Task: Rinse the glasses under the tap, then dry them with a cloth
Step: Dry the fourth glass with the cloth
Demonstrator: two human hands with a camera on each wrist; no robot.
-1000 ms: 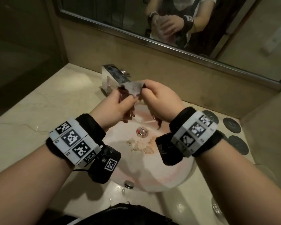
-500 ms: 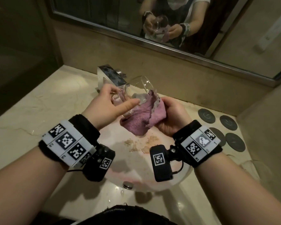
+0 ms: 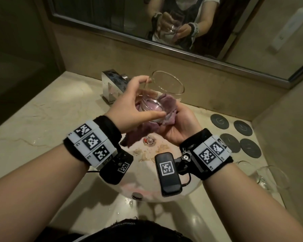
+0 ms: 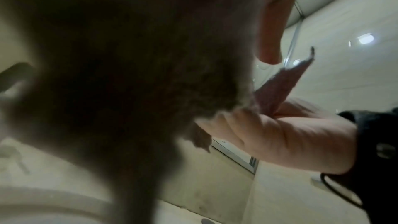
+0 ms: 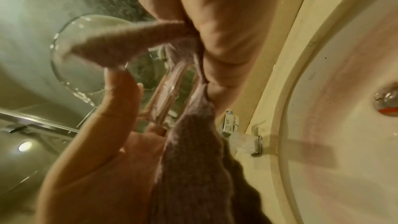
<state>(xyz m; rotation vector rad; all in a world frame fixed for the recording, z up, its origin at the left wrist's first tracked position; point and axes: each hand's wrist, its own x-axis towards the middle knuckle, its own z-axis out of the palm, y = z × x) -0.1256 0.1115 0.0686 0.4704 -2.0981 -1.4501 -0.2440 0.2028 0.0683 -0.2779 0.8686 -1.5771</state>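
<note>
Over the sink, my left hand grips a clear glass by its side, thumb near the base, mouth tilted up and away. My right hand, palm up, holds a pink cloth cupped against the base of the glass. In the right wrist view the cloth hangs down between both hands and one corner wraps the glass. Dark, blurred cloth fills most of the left wrist view, with the right hand beside it.
The chrome tap stands behind my left hand, above the round sink and its drain. More clear glasses lie on the counter at the right. Several dark round coasters sit at back right. A mirror spans the wall.
The glass has come up from the bunched cloth and tilted mouth-up. My right hand has turned palm up and moved the cloth under the glass's base.
</note>
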